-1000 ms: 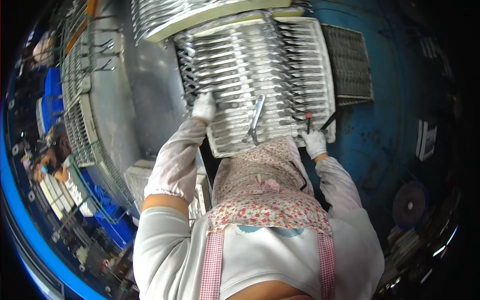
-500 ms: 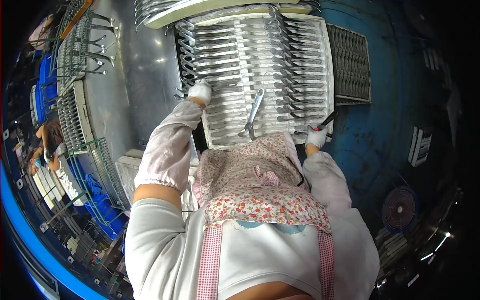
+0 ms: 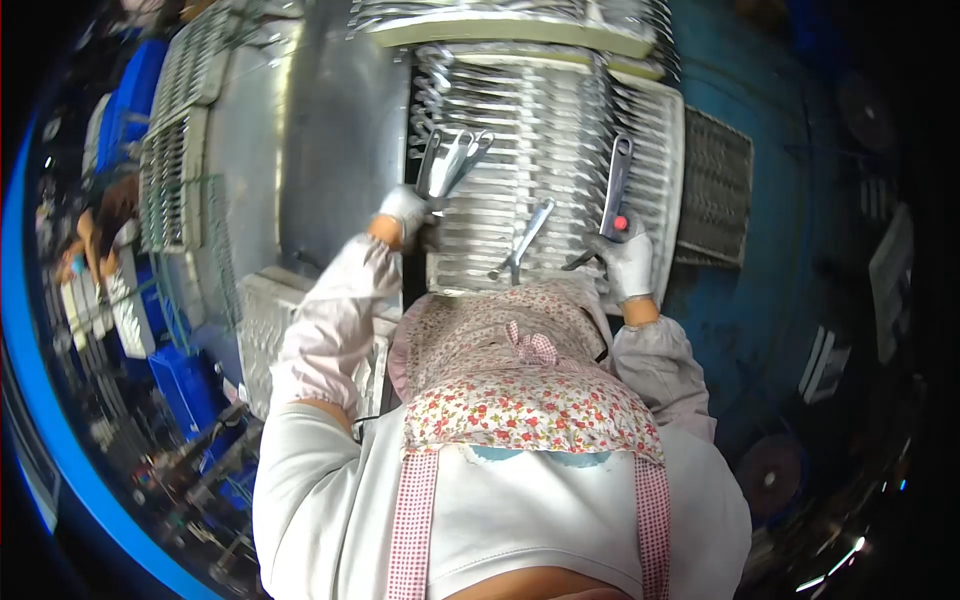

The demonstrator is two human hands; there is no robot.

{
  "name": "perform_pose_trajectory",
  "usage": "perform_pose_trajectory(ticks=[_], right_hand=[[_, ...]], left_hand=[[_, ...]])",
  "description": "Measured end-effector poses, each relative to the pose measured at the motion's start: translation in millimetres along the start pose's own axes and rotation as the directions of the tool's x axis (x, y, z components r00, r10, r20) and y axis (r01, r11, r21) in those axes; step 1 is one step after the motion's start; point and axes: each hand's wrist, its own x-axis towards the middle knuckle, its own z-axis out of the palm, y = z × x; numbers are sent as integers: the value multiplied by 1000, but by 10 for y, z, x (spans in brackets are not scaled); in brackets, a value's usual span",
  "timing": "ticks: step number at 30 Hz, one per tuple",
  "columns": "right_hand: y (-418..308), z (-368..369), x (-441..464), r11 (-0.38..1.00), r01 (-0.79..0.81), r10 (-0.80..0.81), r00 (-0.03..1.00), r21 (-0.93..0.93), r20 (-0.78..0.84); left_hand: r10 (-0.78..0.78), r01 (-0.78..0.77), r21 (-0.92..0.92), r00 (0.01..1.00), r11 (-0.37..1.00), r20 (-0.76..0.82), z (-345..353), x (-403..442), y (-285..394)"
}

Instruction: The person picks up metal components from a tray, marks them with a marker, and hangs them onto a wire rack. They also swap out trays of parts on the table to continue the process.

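My gloved left hand (image 3: pixel 404 208) is closed around several metal wrenches (image 3: pixel 456 165), their ends fanned out above the left edge of a white slotted tray (image 3: pixel 675 190). My gloved right hand (image 3: pixel 628 262) grips a dark wrench (image 3: pixel 616 180), with a red-tipped object (image 3: pixel 621 223) beside it in the same hand. Rows of wrenches lie in the tray's slots, toward its far part. One loose adjustable wrench (image 3: pixel 528 238) rests slantwise on the tray's near middle.
Another loaded tray (image 3: pixel 520 33) lies beyond. A dark ribbed tray (image 3: pixel 714 190) is at the right. Metal sheeting (image 3: pixel 340 150) lies left, with a rack of wrenches (image 3: pixel 172 185) farther out. A person (image 3: pixel 90 250) is at the far left.
Both hands have come up with wrenches in them; the left now holds several and the right a dark one. The view has shifted, and the loose wrench still lies on the tray.
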Motion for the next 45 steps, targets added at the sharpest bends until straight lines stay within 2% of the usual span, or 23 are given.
perform_pose_trajectory(ticks=[1,2,3,4,6,7,9,10,12,14,18,19,23,26,27,30,31,34,39,41,42,43,45], right_hand=[[-33,75,60,999,13,-9,995,-40,102],[-59,155,120,996,27,-10,979,-80,205],[-286,323,47,998,-55,43,964,38,263],[-330,457,53,1000,-5,0,952,14,307],[-389,661,46,995,97,-75,916,-36,394],[-545,749,3,973,122,-20,891,-197,454],[-692,943,-66,955,208,-45,809,-213,587],[-714,1028,-104,944,250,-56,762,-213,646],[-753,1148,-116,887,381,-79,679,-259,730],[-895,1219,-161,739,578,-92,595,-345,799],[-948,1361,-204,802,519,-115,620,-295,776],[-922,1377,-179,803,521,-116,615,-291,780],[-867,1523,-207,784,513,0,564,-350,826],[-810,1633,-243,723,597,-20,522,-349,853],[-842,1690,-317,714,633,-80,499,-299,863],[-872,1847,-459,790,559,-89,511,-252,855],[-956,1915,-548,805,524,-37,513,-278,858],[-1039,2076,-670,735,619,-64,472,-279,879],[-993,2338,-746,700,614,40,476,-365,879],[-1007,2431,-798,755,577,8,468,-313,884],[-1009,2471,-824,781,556,-7,464,-285,886],[-1095,2514,-902,729,600,26,458,-330,889],[-1146,2552,-942,836,470,55,438,-281,897]], left_hand=[[95,-72,-252,992,965,83,35,-274,-44],[235,-195,-328,968,924,84,19,-232,-308],[230,-174,-466,971,867,65,119,-463,-359],[302,-257,-512,953,819,4,185,-458,-539],[306,-200,-706,952,680,25,361,-1032,-438],[323,-224,-728,946,648,-4,414,-1090,-481],[356,-230,-788,934,571,-15,459,-1222,-567],[369,-268,-842,925,469,-89,520,-1264,-606],[444,-252,-888,894,384,-62,464,-1421,-609],[447,-284,-906,886,315,-123,442,-1429,-688],[524,-318,-937,828,147,-199,352,-1685,-701],[545,-344,-925,813,164,-206,304,-1727,-728],[646,-278,-939,759,205,-84,-27,-1842,-886],[688,-186,-976,723,110,-60,-251,-1821,-1010],[710,-138,-983,705,122,-11,-321,-1858,-1034],[633,-343,-939,730,15,-256,-440,-1976,-1094],[669,-277,-960,708,-33,-227,-496,-1960,-1176],[655,-255,-962,711,-101,-257,-583,-2141,-1170],[698,-500,-866,617,-10,-364,-826,-1643,-1652],[680,-450,-888,623,-91,-385,-880,-1699,-1747],[655,-345,-920,654,-188,-379,-885,-1922,-1681],[628,-240,-927,683,-289,-373,-890,-2145,-1615],[616,-204,-917,689,-342,-383,-919,-2297,-1624]])
